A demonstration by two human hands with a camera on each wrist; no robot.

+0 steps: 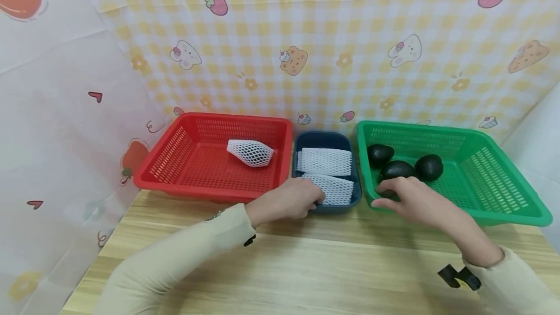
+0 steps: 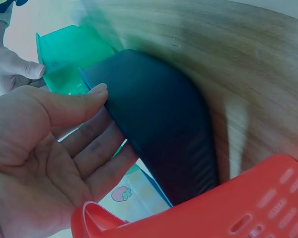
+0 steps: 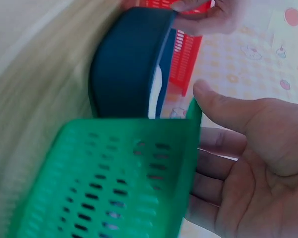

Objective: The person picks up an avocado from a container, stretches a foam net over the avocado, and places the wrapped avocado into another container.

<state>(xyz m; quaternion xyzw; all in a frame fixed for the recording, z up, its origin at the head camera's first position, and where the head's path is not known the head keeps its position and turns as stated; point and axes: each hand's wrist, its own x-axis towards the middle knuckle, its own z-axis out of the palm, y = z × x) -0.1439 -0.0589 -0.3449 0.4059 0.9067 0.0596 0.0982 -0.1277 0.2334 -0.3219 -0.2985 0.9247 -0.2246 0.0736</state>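
Observation:
My left hand [image 1: 297, 197] reaches over the near left edge of a dark blue bin [image 1: 323, 136]. Its fingers touch the nearer white foam net sleeve [image 1: 334, 191]; the fingertips are partly hidden. Another stack of foam net sleeves [image 1: 325, 161] lies behind it. Over the near left corner of the green basket [image 1: 494, 179], my right hand [image 1: 411, 196] has its fingers inside and its thumb [image 3: 223, 106] near the rim, apart from the fingers. Dark avocados lie there, one [image 1: 397, 171] just beyond the fingers and another [image 1: 428, 167] to the right; something dark shows under the hand.
To the left stands a red basket [image 1: 210, 193] holding one piece in a white foam net [image 1: 251, 152]. All three containers stand side by side on a wooden table [image 1: 297, 266], against a yellow checked cloth [image 1: 262, 62].

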